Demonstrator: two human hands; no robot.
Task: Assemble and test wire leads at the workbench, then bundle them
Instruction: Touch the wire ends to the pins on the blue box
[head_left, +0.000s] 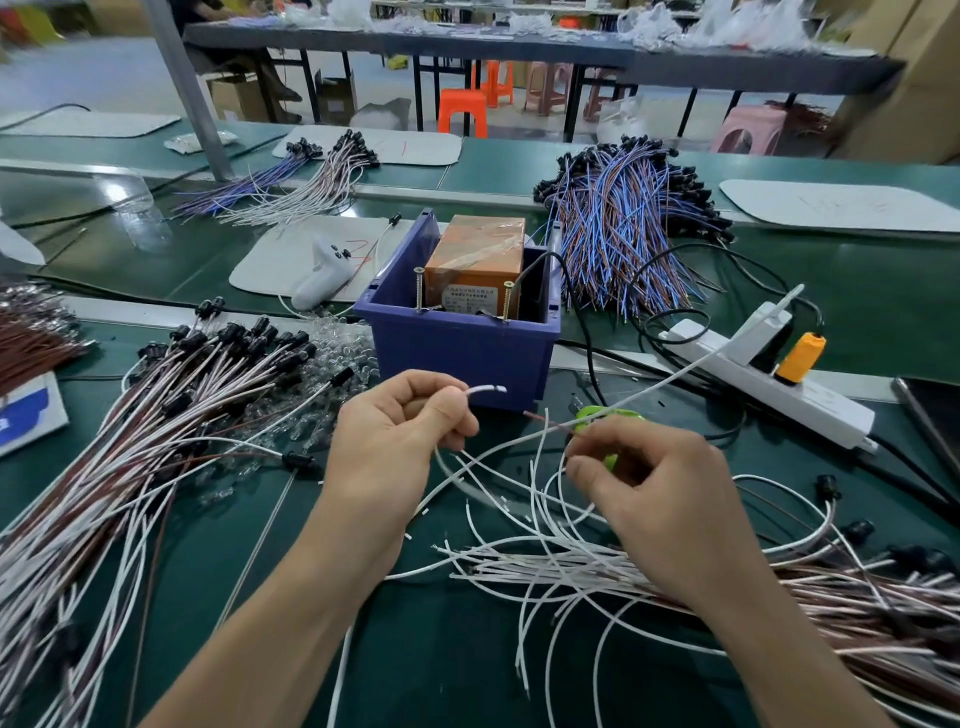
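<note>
left hand (395, 441): fingers curled round a white wire (485, 388), its tip jutting toward the blue bin (457, 343). right hand (660, 499): fingers pinching a brown wire (543, 420), in front of green scissors (605, 415). both hands over the worktop (415, 649), between left pile (156, 415) and right pile (805, 592) of leads. power strip (769, 387) at right.

White wire leads (519, 564) (some brown) sprawl tangled on the bench (441, 654).
</note>
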